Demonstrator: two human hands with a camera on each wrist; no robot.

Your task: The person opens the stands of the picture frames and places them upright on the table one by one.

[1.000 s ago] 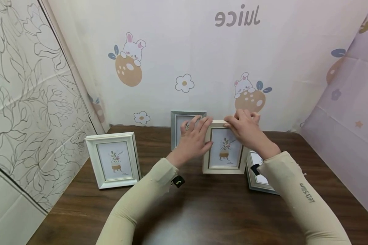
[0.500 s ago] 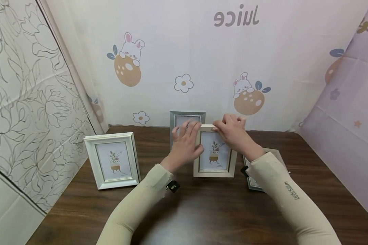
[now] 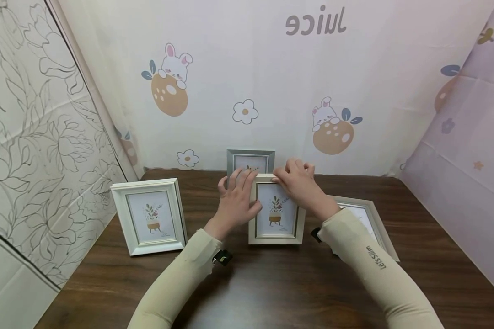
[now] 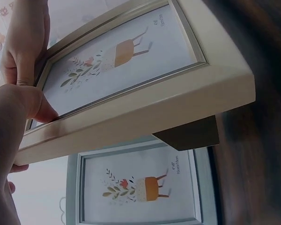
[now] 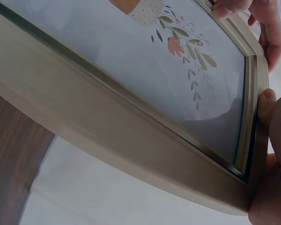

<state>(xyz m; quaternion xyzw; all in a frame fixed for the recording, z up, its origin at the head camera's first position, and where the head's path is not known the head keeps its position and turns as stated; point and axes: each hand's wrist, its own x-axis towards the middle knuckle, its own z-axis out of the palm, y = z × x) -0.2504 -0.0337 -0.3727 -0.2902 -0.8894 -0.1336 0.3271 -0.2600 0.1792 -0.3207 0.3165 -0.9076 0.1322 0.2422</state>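
A cream picture frame (image 3: 276, 214) with a potted-plant print stands upright in front of me, held by both hands. My left hand (image 3: 234, 203) grips its left side, thumb on the front and fingers behind, as the left wrist view shows. At the top edge my right hand (image 3: 299, 185) pinches the frame near the middle. A dark stand (image 4: 189, 133) juts out behind it in the left wrist view. Whether its bottom edge touches the table cannot be told. Directly behind, a grey picture frame (image 3: 251, 153) stands partly hidden by my left hand and the cream frame.
At the left a white picture frame (image 3: 154, 246) stands on the dark wooden table (image 3: 271, 292). Another picture frame (image 3: 380, 224) lies flat at the right, partly under my right forearm. A printed curtain (image 3: 247, 73) closes off the back.
Both hands have brought the cream picture frame leftward and nearer to me, in front of the grey one. More of the flat frame at the right now shows.
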